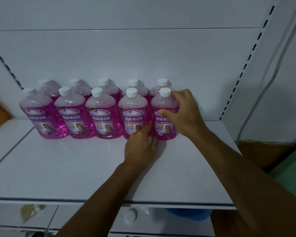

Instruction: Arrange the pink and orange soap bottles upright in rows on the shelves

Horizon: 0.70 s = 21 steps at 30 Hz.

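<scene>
Ten upright pink bottles (102, 115), white-capped with purple labels, stand in two rows at the shelf's (75, 168) back edge. The right hand (181, 113) grips the front row's rightmost bottle (164, 120); the left hand (140, 146) seems to pinch its base.

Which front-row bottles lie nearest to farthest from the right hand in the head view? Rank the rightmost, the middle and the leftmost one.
Measured from the right hand:
1. Rightmost front-row bottle, at the right end of the row; the fingers grip its shoulder.
2. Middle front-row bottle, at the row's centre.
3. Leftmost front-row bottle, at the far left end, near the shelf upright.
</scene>
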Each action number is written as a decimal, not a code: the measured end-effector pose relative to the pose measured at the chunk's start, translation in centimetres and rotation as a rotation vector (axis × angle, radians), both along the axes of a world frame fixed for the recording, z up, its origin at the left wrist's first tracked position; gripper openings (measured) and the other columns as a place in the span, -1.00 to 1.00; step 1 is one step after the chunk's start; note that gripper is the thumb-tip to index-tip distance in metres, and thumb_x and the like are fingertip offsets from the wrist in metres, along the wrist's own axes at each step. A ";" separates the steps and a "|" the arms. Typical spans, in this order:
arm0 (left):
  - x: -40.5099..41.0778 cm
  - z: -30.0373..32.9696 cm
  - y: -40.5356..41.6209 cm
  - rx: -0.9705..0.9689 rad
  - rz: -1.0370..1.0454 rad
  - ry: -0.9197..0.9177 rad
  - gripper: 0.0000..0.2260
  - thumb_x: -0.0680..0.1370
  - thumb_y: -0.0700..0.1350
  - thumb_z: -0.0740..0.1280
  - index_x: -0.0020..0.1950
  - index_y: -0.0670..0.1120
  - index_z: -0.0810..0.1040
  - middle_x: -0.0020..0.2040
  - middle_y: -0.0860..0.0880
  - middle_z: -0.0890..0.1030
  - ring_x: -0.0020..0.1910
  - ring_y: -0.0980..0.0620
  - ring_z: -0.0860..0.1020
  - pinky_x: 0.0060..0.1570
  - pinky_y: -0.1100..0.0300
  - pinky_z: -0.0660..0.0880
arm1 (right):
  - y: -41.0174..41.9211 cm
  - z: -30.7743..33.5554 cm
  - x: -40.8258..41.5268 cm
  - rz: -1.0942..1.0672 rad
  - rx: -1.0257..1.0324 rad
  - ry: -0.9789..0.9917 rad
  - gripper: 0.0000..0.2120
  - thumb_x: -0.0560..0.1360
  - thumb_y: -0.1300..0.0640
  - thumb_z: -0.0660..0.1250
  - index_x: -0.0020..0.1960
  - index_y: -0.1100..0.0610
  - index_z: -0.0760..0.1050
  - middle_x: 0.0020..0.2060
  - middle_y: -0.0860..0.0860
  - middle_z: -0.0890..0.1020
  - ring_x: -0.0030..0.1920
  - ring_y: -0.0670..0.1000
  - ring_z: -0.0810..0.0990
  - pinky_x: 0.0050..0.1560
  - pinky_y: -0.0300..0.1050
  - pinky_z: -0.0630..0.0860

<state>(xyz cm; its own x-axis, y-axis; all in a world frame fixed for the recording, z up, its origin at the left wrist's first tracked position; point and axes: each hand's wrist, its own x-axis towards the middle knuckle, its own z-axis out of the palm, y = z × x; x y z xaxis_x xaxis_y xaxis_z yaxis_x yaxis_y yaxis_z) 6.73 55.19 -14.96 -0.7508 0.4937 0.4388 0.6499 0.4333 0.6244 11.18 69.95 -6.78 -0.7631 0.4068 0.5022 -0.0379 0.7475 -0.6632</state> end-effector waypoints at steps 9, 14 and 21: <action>0.1 1.2 -0.4 -0.140 -0.057 -0.034 -0.63 0.51 -0.12 0.34 0.32 -0.09 0.47 0.13 -0.06 0.63 0.04 -0.07 0.60 0.03 0.04 0.57 | -0.6 -1.1 -0.1 -0.026 0.031 0.041 -0.35 0.42 0.00 0.49 0.43 0.12 0.35 0.17 0.07 0.43 0.12 -0.04 0.45 0.14 -0.22 0.42; 0.0 3.1 -1.5 -0.261 -0.182 -0.124 -0.56 0.53 -0.11 0.35 0.40 -0.08 0.38 0.26 -0.08 0.56 0.19 -0.10 0.53 0.21 -0.03 0.49 | -1.2 -1.5 0.2 -0.078 0.013 0.017 -0.31 0.46 0.00 0.45 0.48 0.09 0.21 0.35 0.06 0.43 0.30 0.09 0.45 0.22 0.04 0.49; 0.5 5.9 -9.5 -0.235 -0.204 -0.048 -0.54 0.54 -0.01 0.35 0.43 0.00 0.38 0.33 0.01 0.53 0.29 -0.01 0.49 0.29 0.05 0.43 | -4.3 -0.2 2.3 -0.232 0.122 -0.047 -0.20 0.50 -0.08 0.36 0.56 0.13 0.02 0.55 0.09 0.12 0.54 0.14 0.04 0.48 0.20 0.17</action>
